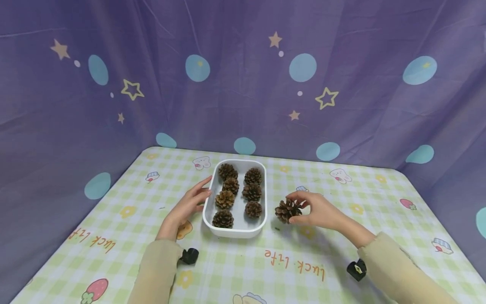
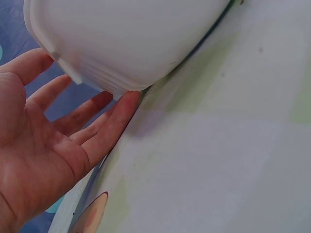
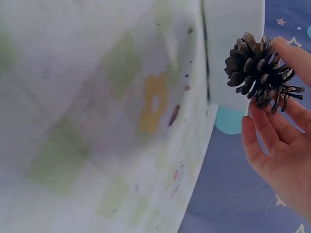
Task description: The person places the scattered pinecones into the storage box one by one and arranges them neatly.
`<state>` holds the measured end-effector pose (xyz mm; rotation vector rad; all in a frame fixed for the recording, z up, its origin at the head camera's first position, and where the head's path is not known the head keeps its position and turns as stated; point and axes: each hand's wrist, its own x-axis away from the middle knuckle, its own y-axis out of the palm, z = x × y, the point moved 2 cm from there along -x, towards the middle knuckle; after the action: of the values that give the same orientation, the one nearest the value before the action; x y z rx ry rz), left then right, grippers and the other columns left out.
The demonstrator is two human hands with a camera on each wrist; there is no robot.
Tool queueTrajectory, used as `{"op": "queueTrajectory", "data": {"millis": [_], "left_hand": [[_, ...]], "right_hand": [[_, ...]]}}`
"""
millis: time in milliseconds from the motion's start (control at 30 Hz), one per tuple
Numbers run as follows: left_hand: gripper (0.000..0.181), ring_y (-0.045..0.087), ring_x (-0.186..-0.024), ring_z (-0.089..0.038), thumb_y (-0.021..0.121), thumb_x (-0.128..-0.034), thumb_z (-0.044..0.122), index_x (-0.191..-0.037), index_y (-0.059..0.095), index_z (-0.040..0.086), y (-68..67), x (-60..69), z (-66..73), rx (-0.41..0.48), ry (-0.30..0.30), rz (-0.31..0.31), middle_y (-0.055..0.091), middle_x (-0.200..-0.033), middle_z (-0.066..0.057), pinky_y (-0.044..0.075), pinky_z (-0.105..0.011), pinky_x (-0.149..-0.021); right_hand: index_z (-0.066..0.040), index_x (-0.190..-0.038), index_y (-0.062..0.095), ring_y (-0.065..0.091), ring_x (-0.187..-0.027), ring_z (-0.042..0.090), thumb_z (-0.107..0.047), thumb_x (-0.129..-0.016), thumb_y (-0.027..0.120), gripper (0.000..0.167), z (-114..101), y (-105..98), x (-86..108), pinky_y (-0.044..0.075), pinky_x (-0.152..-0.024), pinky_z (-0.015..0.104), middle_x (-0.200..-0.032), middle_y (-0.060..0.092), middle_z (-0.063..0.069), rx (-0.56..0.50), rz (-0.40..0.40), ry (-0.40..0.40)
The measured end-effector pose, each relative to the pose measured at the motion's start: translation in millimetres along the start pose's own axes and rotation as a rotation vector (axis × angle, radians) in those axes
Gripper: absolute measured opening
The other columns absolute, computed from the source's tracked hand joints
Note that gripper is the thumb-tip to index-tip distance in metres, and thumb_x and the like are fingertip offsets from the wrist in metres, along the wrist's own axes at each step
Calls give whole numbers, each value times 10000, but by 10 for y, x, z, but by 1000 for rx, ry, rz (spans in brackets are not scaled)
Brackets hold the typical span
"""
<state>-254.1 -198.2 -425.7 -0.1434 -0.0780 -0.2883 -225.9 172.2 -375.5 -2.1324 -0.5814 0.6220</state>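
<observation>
A white rectangular tray stands on the table and holds two columns of brown pine cones. My left hand touches the tray's left side with fairly straight fingers; in the left wrist view the fingertips rest against the outer wall of the tray. To the right of the tray, my right hand pinches a single pine cone between thumb and fingers. The right wrist view shows this pine cone with its scales spread, raised off the cloth.
A checked tablecloth with printed flowers and lettering covers the table. Small brown bits lie on the cloth near the tray's right side. Behind the table hangs a purple curtain with stars and blue ovals. Each wrist carries a black device.
</observation>
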Motion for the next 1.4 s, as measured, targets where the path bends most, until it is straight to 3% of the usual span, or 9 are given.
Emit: {"op": "queueTrajectory", "data": {"millis": [267,500,733,967,1233,1400], "left_hand": [[560,449,-1195,-373,482,-941,352,-1441,231,346,-7,2,6,0,4,0,378,-1363,-164,496,-427,-875],[567,447,-1198,-370,481,-939,363,-1443,222,349,-4,6,9,2,5,-12,371,-1372,-163,493,-430,-879],[570,449,-1196,-367,478,-941,360,-1446,214,342,-5,8,9,7,4,-22,371,-1375,-164,489,-435,-884],[566,444,-1198,-370,467,-948,352,-1450,205,336,-3,10,11,-1,16,-28,363,-1378,-168,490,-434,-883],[585,435,-1206,-368,483,-933,390,-1447,209,340,-7,14,-2,-11,19,-30,361,-1380,-166,479,-443,-896],[569,431,-1209,-375,467,-950,341,-1454,202,319,-4,18,14,-4,5,-28,357,-1383,-173,478,-447,-897]], "right_hand": [[-213,-1196,570,565,-924,85,-422,-738,728,527,-201,-32,-175,504,-825,297,-1153,588,-54,-24,55,-28],[-204,-1192,585,554,-892,70,-417,-728,738,533,-417,41,-341,499,-815,292,-1113,568,-78,-18,54,-72],[-194,-1220,572,547,-917,74,-420,-749,720,544,-576,178,-452,493,-777,267,-1084,566,-88,-51,5,-87],[-210,-1250,541,518,-906,75,-432,-778,686,541,-678,364,-495,497,-810,363,-1101,556,-74,-134,-95,-108],[-206,-1282,512,512,-915,85,-420,-809,657,539,-668,455,-528,499,-795,364,-1136,541,-55,-105,-135,-119],[-198,-1296,503,525,-1024,109,-415,-803,665,562,-670,474,-542,477,-866,354,-1199,524,-34,-49,-153,-124]]}}
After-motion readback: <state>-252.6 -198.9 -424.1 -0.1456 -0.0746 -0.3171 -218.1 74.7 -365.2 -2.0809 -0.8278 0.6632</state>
